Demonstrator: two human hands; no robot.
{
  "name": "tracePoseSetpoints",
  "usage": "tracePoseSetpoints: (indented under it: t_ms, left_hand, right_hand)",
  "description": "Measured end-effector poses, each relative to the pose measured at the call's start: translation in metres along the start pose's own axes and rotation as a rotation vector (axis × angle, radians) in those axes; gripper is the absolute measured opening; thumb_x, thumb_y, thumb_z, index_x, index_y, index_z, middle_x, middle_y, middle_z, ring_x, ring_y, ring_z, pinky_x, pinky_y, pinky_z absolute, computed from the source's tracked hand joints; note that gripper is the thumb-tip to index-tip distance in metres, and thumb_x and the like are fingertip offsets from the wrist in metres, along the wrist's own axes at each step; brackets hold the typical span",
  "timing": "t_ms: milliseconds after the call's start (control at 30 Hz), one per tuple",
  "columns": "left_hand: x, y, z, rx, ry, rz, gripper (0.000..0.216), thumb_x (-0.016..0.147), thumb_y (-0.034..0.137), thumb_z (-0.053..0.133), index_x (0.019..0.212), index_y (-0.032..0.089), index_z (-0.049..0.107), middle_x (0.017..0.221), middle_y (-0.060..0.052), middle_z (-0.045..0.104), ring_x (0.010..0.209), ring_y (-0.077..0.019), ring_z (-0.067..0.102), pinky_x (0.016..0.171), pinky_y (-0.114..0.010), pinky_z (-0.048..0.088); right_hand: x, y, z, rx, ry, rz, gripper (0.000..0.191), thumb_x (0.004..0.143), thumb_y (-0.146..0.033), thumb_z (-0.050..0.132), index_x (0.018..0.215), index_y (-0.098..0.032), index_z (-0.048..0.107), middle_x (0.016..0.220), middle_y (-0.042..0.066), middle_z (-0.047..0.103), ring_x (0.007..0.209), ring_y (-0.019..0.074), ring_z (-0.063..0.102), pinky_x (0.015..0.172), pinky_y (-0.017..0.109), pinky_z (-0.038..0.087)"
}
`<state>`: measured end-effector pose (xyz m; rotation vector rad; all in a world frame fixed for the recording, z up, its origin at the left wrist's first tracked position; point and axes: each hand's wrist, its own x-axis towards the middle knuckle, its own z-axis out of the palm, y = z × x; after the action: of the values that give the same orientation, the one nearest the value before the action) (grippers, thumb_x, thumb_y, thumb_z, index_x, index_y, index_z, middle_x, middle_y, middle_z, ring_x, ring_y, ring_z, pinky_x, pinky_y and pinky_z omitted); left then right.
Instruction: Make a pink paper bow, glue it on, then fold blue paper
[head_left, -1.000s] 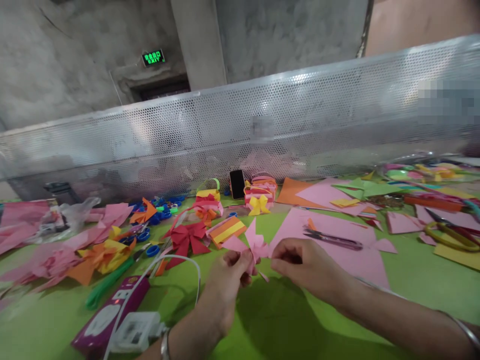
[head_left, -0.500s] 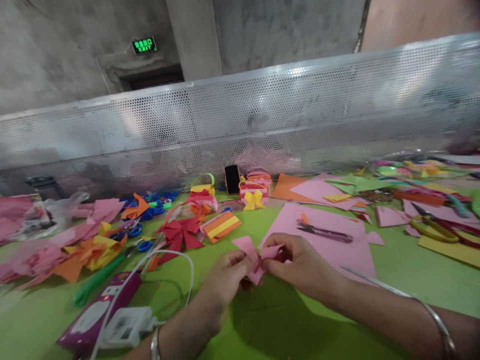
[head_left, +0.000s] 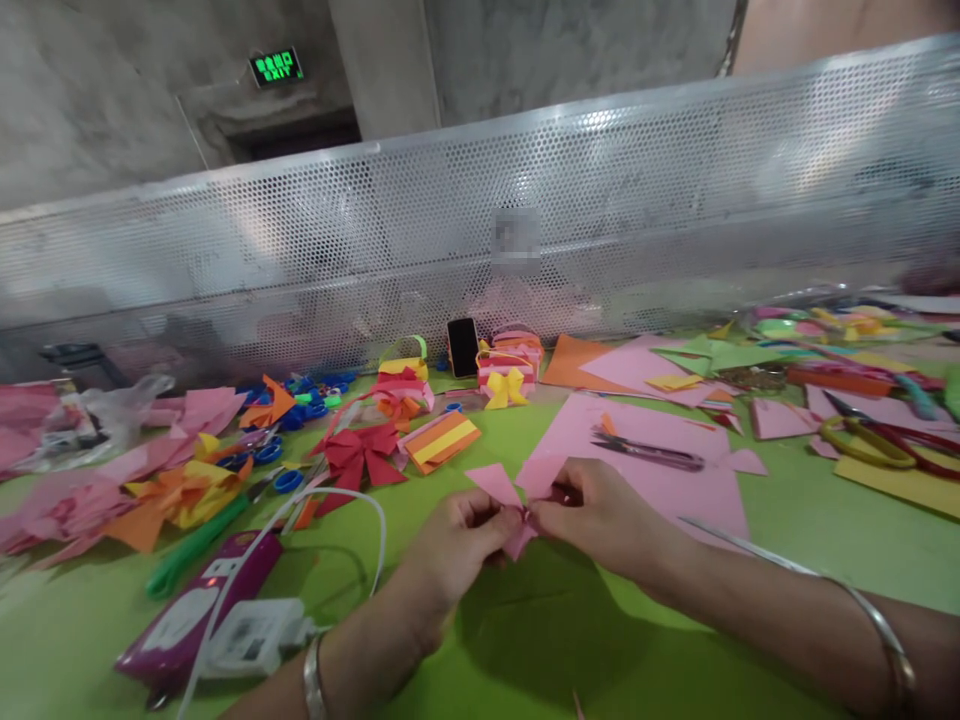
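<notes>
Both hands pinch a small pink paper bow (head_left: 495, 484) above the green tabletop. My left hand (head_left: 469, 535) is closed on its left side, thumb pressing near the middle. My right hand (head_left: 581, 510) grips the right side close to the centre, thumb and forefinger together. Pointed paper tails stick up between the hands, and another piece hangs below the fingertips. Fingers hide the middle of the bow. Just behind my right hand lies a pink sheet (head_left: 577, 430) with thread snips (head_left: 649, 452) on it. A red paper bow (head_left: 364, 455) rests to the left.
Small paper bags (head_left: 508, 375) with handles stand by a phone (head_left: 463, 347) before the perforated metal screen (head_left: 420, 220). At left are a purple power strip (head_left: 199, 615), white adapter (head_left: 251, 640) and green-handled tool (head_left: 202, 540). Scissors (head_left: 870, 440) lie at right; a metal rod (head_left: 742, 552) is near my right forearm.
The right-hand paper tail now stands up above my right fingers, where it was folded in them before. Both hands stay close together on the bow. The view has tilted slightly downward.
</notes>
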<state>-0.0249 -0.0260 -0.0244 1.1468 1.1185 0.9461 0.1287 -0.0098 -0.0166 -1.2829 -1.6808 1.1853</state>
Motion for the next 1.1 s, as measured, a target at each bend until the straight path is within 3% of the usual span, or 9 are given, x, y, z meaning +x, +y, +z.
tracePoseSetpoints:
  t_ms: [267,500,667,800,933,1100]
  left_hand:
    - [0.0026,-0.0044,0.0009,-0.050,0.046,-0.049,0.045,0.047,0.052,0.079,0.066,0.013,0.066,0.058,0.001,0.057,0.052,-0.0086,0.046,0.052,-0.023,0.033]
    - [0.0036,-0.0039,0.0017,-0.059,0.068,-0.048,0.045,0.048,0.051,0.079,0.065,0.012,0.066,0.054,0.002,0.054,0.050,-0.0073,0.043,0.051,-0.022,0.030]
    - [0.0024,-0.0035,0.0033,-0.120,0.112,-0.090,0.039,0.048,0.042,0.081,0.070,0.013,0.069,0.063,-0.001,0.061,0.055,-0.0090,0.048,0.055,-0.022,0.034]
    - [0.0029,-0.0041,0.0019,-0.074,0.065,-0.067,0.043,0.050,0.051,0.079,0.067,0.012,0.069,0.058,0.001,0.058,0.053,-0.0079,0.044,0.054,-0.022,0.032]
    - [0.0033,-0.0005,0.0024,-0.085,0.004,-0.059,0.042,0.041,0.043,0.084,0.067,0.013,0.071,0.061,-0.001,0.063,0.056,-0.0097,0.049,0.057,-0.023,0.034]
    - [0.0008,0.0052,0.0052,-0.080,-0.003,-0.071,0.037,0.040,0.036,0.084,0.065,0.013,0.070,0.060,-0.001,0.065,0.056,-0.0102,0.051,0.056,-0.023,0.035]
  right_hand:
    - [-0.0010,0.0001,0.0015,0.163,-0.102,-0.007,0.012,0.058,-0.015,0.048,0.067,-0.017,0.055,0.065,-0.002,0.054,0.061,0.0122,0.046,0.053,0.022,0.032]
    - [-0.0015,0.0022,0.0034,0.129,-0.015,-0.108,0.005,0.060,-0.018,0.053,0.065,-0.017,0.054,0.064,-0.002,0.055,0.058,0.0116,0.045,0.053,0.023,0.033]
    - [-0.0028,0.0021,0.0039,0.195,-0.017,-0.059,0.006,0.061,-0.019,0.055,0.067,-0.018,0.054,0.065,-0.002,0.056,0.061,0.0126,0.049,0.055,0.023,0.036]
    - [-0.0040,-0.0001,0.0040,0.233,-0.005,-0.072,0.012,0.062,-0.017,0.055,0.074,-0.017,0.055,0.070,-0.002,0.056,0.065,0.0127,0.050,0.057,0.024,0.039]
    - [-0.0064,-0.0022,0.0037,0.286,-0.030,-0.092,0.020,0.060,-0.010,0.053,0.079,-0.017,0.056,0.071,-0.003,0.056,0.067,0.0116,0.051,0.058,0.022,0.039]
    - [-0.0069,-0.0020,0.0034,0.393,-0.105,-0.046,0.016,0.059,-0.010,0.054,0.074,-0.017,0.055,0.070,-0.002,0.058,0.064,0.0117,0.052,0.056,0.022,0.038]
